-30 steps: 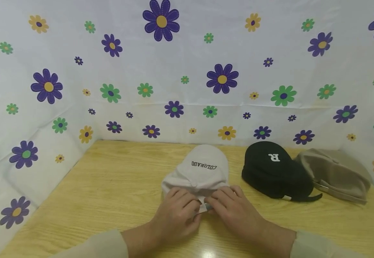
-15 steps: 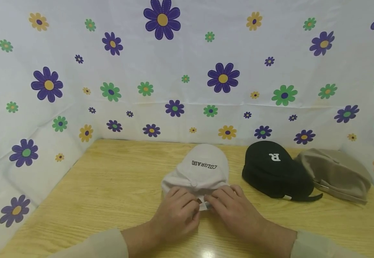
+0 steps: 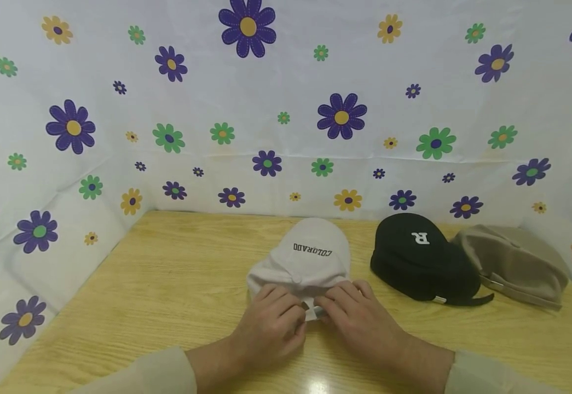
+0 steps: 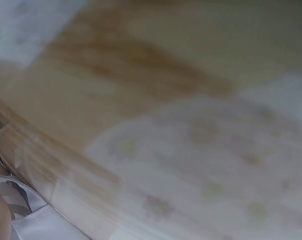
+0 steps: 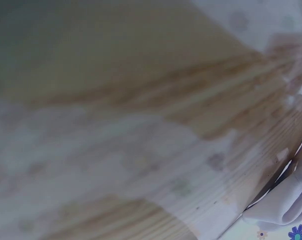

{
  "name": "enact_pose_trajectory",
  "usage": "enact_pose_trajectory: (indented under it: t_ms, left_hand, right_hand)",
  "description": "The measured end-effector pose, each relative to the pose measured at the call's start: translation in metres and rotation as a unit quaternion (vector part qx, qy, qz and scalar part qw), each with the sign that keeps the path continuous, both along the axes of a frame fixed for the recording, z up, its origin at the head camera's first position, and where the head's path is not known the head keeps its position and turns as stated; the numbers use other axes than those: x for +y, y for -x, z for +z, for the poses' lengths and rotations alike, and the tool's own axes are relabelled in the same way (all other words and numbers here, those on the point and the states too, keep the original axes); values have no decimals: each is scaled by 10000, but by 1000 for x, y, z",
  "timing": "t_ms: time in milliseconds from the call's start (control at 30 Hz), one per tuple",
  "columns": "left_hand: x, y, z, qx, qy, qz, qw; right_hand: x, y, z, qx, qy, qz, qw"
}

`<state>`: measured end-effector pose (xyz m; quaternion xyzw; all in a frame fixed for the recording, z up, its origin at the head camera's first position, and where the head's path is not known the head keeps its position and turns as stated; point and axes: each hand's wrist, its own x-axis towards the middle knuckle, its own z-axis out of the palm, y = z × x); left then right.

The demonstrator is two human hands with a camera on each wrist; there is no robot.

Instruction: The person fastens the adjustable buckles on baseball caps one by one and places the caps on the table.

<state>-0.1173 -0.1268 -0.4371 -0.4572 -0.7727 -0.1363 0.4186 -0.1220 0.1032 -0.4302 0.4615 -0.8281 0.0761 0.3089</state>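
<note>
A white baseball cap [image 3: 315,265] lettered COLORADO lies on the table in front of the person, its back toward them. My left hand [image 3: 270,325] grips the left part of the cap's back edge with bent fingers. On the other side, my right hand [image 3: 359,320] pinches the right part of that edge. Between the fingertips shows a short piece of the white back strap [image 3: 311,313]; the fingers hide the rest of it. Only a corner of the white cap [image 4: 48,227] enters the left wrist view. White cap cloth [image 5: 275,202] also appears low at the right wrist view's edge.
Right of the white cap sits a black cap [image 3: 409,262] with a white R, its loose strap end pointing right. A tan cap [image 3: 517,262] stands against it at the far right. Behind the wooden table [image 3: 177,273] hangs a flower-printed white cloth [image 3: 192,104].
Less of the strap shows between the hands than a second ago. Both hands keep their hold on the cap's back edge. The head view has shifted slightly.
</note>
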Motion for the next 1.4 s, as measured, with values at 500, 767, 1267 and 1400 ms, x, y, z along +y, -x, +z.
enact_pose_trajectory:
  t_ms: [500,767,1267,1400]
  left_hand:
    - [0,0,-1,9,35,-76,10000]
    - [1,0,-1,-71,24,-93,9999]
    - [2,-1,2,-175,109,-99,9997]
    - [3,-2,1,-236,148,-81,9996]
  right_hand:
    - [-1,2,0,258,8,93,9996]
    - [-1,1,-1,338,7,124,9994]
    - [-2,2,0,362,57,211,9991]
    - [-2,1,-1,358,42,220,9991]
